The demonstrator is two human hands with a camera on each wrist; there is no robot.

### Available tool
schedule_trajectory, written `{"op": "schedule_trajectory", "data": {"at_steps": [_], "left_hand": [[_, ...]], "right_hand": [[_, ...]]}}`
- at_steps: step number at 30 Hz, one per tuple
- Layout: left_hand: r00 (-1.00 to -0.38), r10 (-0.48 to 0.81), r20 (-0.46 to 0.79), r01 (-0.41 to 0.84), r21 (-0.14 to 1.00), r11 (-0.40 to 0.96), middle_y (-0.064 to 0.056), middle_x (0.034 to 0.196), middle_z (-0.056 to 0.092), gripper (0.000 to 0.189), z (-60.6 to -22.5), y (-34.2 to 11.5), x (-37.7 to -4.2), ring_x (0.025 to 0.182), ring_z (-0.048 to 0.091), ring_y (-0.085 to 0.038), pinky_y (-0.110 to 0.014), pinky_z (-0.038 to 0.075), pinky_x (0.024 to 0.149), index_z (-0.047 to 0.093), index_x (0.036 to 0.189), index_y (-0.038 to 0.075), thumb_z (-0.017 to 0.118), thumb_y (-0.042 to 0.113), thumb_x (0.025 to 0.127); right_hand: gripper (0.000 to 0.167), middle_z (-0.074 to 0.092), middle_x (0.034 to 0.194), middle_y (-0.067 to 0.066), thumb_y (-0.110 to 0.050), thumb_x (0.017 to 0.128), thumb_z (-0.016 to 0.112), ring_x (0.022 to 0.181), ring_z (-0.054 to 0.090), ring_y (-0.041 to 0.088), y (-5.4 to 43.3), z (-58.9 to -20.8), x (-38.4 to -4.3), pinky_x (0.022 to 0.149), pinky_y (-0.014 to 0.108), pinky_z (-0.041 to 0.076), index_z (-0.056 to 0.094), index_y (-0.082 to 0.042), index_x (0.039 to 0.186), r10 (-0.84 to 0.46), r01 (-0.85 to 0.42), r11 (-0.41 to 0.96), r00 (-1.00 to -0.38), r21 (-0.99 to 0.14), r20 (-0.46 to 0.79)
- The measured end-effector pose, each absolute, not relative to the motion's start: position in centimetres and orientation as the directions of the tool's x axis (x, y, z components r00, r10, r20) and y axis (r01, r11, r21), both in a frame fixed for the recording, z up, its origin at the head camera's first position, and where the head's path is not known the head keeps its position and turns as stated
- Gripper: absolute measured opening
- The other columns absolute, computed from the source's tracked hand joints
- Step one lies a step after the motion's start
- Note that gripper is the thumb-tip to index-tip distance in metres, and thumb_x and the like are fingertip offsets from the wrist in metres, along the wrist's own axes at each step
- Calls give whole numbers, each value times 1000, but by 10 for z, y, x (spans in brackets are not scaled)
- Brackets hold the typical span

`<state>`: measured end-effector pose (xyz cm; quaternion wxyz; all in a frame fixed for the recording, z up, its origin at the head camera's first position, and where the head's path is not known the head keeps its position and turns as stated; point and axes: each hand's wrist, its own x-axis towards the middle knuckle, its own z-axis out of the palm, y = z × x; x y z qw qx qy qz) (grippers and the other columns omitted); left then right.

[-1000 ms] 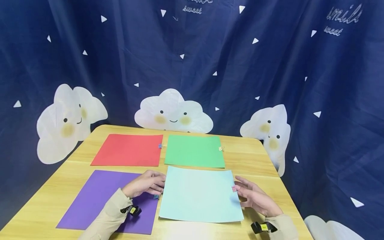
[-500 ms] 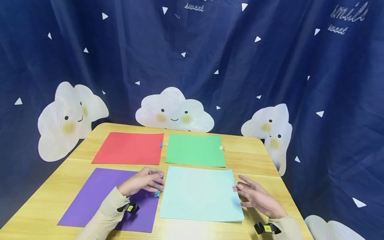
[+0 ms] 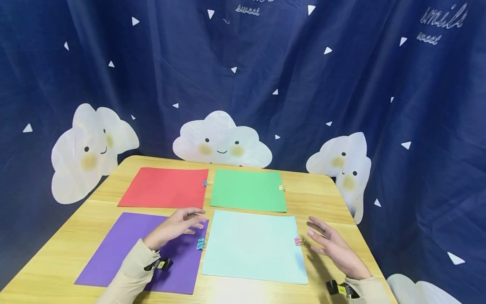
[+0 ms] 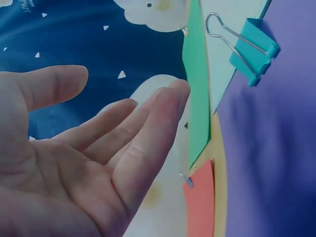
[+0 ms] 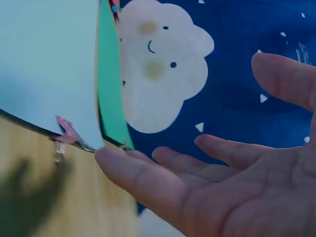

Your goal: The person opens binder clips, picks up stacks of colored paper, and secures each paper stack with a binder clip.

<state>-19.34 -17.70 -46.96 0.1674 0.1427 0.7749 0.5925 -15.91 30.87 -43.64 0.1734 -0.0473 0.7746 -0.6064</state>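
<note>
Light blue paper (image 3: 254,247) lies flat at the front right of the table, with a pink binder clip (image 3: 298,241) on its right edge. To the right of that clip my right hand (image 3: 338,249) hovers, fingers loosely spread and holding nothing. My left hand (image 3: 176,228) is held above purple paper (image 3: 110,253), relaxed, with nothing in its fingers. A teal binder clip (image 4: 254,52) sits on the purple paper's right edge, below and to the right of the left hand in the head view.
Red paper (image 3: 165,188) with a blue binder clip (image 3: 205,183) lies at the back left. Green paper (image 3: 248,190) with a pale yellow binder clip (image 3: 282,188) is beside it. Behind the wooden table (image 3: 315,194) hangs a dark blue curtain (image 3: 243,55) with clouds.
My right hand has drawn away to the right from the pink clip, leaving it on the light blue paper. The left hand has shifted left and up, away from the light blue paper's left edge.
</note>
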Motion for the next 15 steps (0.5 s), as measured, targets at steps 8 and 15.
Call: {"op": "schedule_trajectory", "data": {"at_steps": [8, 15], "left_hand": [[-945, 325, 21, 149, 915, 375, -28, 143, 59, 51, -463, -172, -192, 124, 65, -41, -52, 57, 103, 52, 144, -5, 58, 30, 107], [-961, 193, 197, 271, 805, 527, -20, 134, 68, 42, -461, -166, -192, 122, 66, -35, -52, 56, 104, 60, 139, 1, 60, 27, 106]], "right_hand": [[62, 50, 154, 24, -29, 106, 60, 139, 53, 44, 287, -432, -160, 106, 37, 55, 37, -2, 157, -191, -109, 477, -981, -872, 18], [45, 68, 135, 16, -28, 105, 62, 123, 67, 21, 262, -428, -165, 99, 22, 56, 57, -5, 144, -96, -262, 460, -965, -848, 246]]}}
